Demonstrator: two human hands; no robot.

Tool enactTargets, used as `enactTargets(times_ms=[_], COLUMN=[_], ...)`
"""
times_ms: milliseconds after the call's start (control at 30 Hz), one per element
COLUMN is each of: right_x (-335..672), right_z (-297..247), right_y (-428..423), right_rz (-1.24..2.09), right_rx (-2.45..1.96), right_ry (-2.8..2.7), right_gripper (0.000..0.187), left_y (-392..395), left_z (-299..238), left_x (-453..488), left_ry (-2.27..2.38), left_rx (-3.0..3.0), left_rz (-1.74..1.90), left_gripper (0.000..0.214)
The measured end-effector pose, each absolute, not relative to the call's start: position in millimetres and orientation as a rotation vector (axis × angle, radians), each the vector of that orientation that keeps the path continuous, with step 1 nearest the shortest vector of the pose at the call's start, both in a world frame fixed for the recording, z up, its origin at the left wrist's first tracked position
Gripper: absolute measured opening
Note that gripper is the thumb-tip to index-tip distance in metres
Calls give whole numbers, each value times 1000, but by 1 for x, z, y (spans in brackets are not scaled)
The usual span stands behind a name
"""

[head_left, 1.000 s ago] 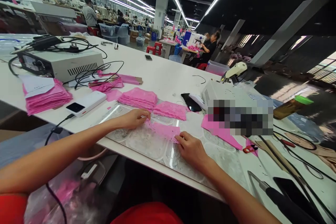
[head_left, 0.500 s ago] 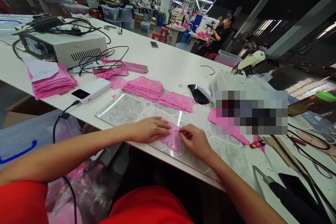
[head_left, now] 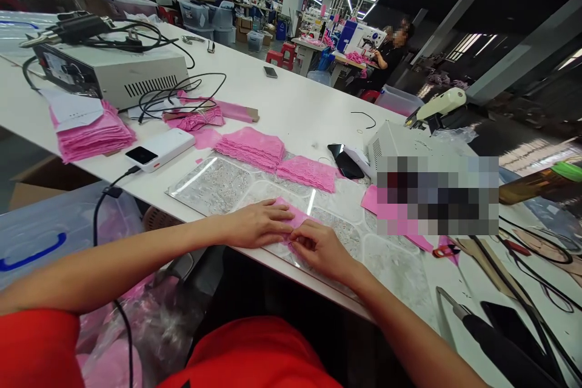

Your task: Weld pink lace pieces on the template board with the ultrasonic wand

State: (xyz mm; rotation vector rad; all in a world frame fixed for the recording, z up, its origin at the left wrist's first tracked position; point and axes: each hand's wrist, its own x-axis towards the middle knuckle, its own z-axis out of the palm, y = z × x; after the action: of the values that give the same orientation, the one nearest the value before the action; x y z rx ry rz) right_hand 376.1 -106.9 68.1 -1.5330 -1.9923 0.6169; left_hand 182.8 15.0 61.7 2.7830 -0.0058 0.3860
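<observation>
A small pink fabric piece (head_left: 297,214) lies on the clear patterned mat (head_left: 218,185) at the table's front edge, largely covered by both hands. My left hand (head_left: 261,223) rests flat across its left side, fingers stretched out and holding nothing. Close by the left fingertips, my right hand (head_left: 325,248) is over the fabric with thumb and fingers pinched together. Whatever is in that pinch is too small or hidden to make out. Just behind are two neat stacks of pink pieces, a taller stack (head_left: 250,147) and a lower stack (head_left: 307,173).
At left are a grey power unit (head_left: 131,82) with cables, a white power bank (head_left: 163,148) and a paper-topped pink stack (head_left: 95,133). To the right stand another grey box (head_left: 391,142), red-handled snips (head_left: 445,251) and a black-handled tool (head_left: 491,339). Co-workers sit farther off.
My right hand has moved left from the fabric's right edge to beside my left fingertips, covering more of the piece. The left hand stays in place. The view has shifted slightly.
</observation>
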Motion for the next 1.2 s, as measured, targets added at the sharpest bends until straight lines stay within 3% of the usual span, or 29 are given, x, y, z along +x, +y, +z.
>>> enactTargets(times_ms=[600,833,1200], right_x=[376,372,376], right_z=[65,63,66], right_y=[-108,-107,-106], right_rz=[531,300,365], right_rx=[-1606,-1655,-1551], right_ry=[-2111,-2260,-2251], right_gripper=[8,13,9], left_y=[11,10,5], left_z=[55,55,56], left_x=[172,171,165], left_ry=[-49,-59,-142], left_rx=[2814,2803,2799], left_rz=[393,432,532], left_gripper=[34,33,32])
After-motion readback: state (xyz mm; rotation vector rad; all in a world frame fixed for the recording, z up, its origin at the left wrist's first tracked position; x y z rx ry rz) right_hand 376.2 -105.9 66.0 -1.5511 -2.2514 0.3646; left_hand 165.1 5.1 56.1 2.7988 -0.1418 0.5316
